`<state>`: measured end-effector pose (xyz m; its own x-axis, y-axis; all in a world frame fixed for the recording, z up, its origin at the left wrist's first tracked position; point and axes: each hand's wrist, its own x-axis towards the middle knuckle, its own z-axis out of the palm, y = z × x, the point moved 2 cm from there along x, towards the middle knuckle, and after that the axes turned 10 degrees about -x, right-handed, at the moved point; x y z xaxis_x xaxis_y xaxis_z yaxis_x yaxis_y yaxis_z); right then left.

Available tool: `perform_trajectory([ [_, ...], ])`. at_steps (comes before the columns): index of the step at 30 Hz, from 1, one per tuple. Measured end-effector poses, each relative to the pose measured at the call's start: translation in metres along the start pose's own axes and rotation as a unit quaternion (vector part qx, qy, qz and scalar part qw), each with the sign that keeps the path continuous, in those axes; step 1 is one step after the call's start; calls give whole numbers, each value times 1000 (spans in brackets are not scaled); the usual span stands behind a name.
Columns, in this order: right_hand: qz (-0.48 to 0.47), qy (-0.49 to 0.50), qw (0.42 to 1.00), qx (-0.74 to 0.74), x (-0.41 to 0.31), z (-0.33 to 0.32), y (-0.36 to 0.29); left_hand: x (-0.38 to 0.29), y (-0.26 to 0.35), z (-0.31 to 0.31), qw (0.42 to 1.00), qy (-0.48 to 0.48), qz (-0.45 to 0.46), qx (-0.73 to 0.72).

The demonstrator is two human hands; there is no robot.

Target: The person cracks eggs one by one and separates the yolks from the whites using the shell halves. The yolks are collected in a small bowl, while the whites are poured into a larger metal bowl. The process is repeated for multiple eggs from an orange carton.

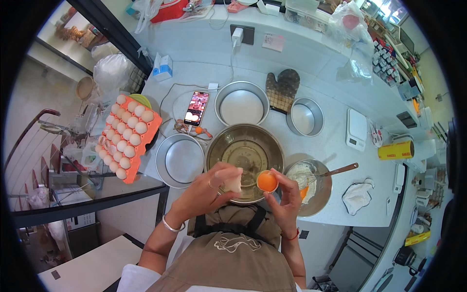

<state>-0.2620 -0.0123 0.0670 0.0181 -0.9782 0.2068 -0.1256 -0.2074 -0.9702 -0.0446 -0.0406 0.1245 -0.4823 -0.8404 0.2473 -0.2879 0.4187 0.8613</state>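
Observation:
My left hand (215,185) grips one half of a broken eggshell (233,183) over the near part of a large steel bowl (208,153). Clear egg white (246,160) lies in that bowl. In my right hand (286,202) is the other shell half, with an orange egg yolk (267,181) sitting inside it. Just right of this hand stands a second steel bowl (323,199) with a pale flour-like mixture (304,175), some yolk, and a whisk (339,169) leaning on its rim.
Round metal cake tins (179,160) (242,104) (305,116) surround the large bowl. An orange tray of eggs (126,137) is at the left. A smartphone (197,108), oven mitt (282,87), kitchen scale (356,129) and white cloth (357,196) lie on the counter.

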Motion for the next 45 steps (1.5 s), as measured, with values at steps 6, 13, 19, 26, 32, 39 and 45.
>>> perform_trajectory([
  [6, 3, -6, 1000, -2, 0, -2, -2, -13, -14, 11, 984, 19, -107, -142],
  [13, -1, -23, 1000, 1, 1, 1, -5, 17, -19, 28, 946, 37, -31, -321],
  [19, 1, -20, 1000, 3, 0, 1, -5, 21, -36, 39, 953, 27, -63, -295],
  [26, 9, 1, 1000, -2, 1, -2, -3, 12, -30, 36, 959, 34, -59, -276],
  [32, -6, 8, 1000, -23, 3, -4, -5, 6, -25, 34, 971, 35, -52, -230],
  [39, -17, -10, 1000, -19, 4, -1, -5, 14, -26, 35, 983, 41, -30, -179],
  [45, -17, 4, 1000, -24, 3, -1, -6, 11, -28, 41, 982, 42, -13, -182],
])
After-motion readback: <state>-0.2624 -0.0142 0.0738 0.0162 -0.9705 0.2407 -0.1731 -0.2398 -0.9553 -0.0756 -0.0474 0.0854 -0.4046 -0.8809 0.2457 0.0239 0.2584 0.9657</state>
